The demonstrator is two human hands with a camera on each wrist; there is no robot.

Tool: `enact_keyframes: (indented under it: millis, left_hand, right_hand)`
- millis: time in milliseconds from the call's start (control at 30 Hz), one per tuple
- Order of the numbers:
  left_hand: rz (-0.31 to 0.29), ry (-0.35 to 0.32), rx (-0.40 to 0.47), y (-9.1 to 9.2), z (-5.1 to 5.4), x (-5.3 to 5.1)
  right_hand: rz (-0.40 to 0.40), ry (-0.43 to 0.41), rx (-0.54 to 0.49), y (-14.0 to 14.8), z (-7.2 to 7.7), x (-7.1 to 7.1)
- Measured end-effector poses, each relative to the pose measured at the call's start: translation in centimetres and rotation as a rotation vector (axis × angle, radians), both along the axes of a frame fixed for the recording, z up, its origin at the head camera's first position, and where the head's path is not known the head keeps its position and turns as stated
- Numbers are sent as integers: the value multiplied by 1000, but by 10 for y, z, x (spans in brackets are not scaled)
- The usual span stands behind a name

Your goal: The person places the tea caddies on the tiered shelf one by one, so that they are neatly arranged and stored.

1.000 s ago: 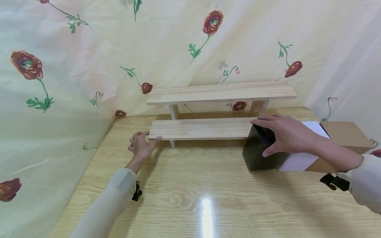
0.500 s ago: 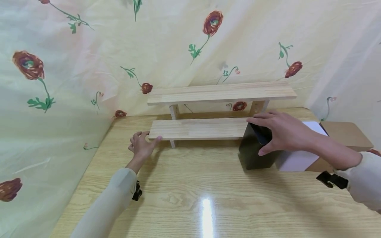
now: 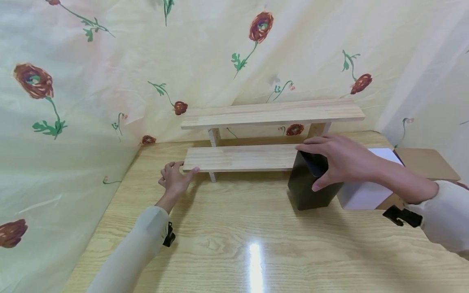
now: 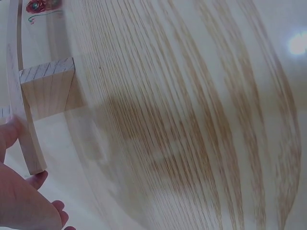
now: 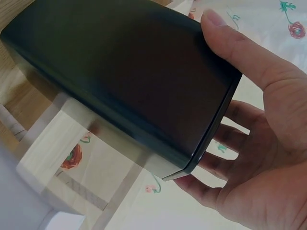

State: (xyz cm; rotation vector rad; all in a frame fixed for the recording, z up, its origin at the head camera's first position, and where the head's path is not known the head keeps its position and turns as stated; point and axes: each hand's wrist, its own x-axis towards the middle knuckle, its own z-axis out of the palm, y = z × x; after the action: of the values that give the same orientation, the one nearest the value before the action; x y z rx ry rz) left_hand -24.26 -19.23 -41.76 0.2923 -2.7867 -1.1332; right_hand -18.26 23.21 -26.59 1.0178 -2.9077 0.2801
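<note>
In the head view the right hand (image 3: 338, 160) grips the top of a black box (image 3: 311, 185) between thumb and fingers, at the right end of the wooden shelf's lower board (image 3: 242, 158). The right wrist view shows the thumb on one broad face of the black box (image 5: 115, 72), with the other fingers behind its end. The left hand (image 3: 176, 177) pinches the left end of the lower board, thumb at the front edge. In the left wrist view, thumb and fingers of the left hand (image 4: 26, 196) lie on either side of the board's end (image 4: 31, 148).
The shelf's upper board (image 3: 272, 113) stands behind and above the lower one. Right of the black box are a white box (image 3: 366, 195) and a brown cardboard box (image 3: 426, 162), partly behind the right forearm. A flower-patterned cloth (image 3: 205, 53) hangs behind the wooden table (image 3: 220, 244).
The right hand and the black box have moved left, away from the white box, with the grip kept. The left hand stays at the board's end.
</note>
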Motion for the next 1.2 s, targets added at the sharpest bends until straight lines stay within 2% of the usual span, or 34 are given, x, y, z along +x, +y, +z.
enact_keyframes:
  millis: [233, 467, 767, 1033, 1200]
  left_hand:
    - [-7, 4, -2, 1, -2, -1]
    - [-11, 5, -8, 2, -3, -2]
    - [-8, -3, -24, 1, -2, 0]
    - [-8, -5, -22, 0, -2, -1]
    - [-12, 0, -20, -2, -2, 0]
  right_hand:
    - [3, 28, 2, -12, 4, 0]
    - [10, -2, 8, -25, 10, -2]
    - [76, -14, -12, -39, 22, -11]
    - [65, 19, 2, -50, 32, -12]
    - [43, 10, 1, -60, 43, -15]
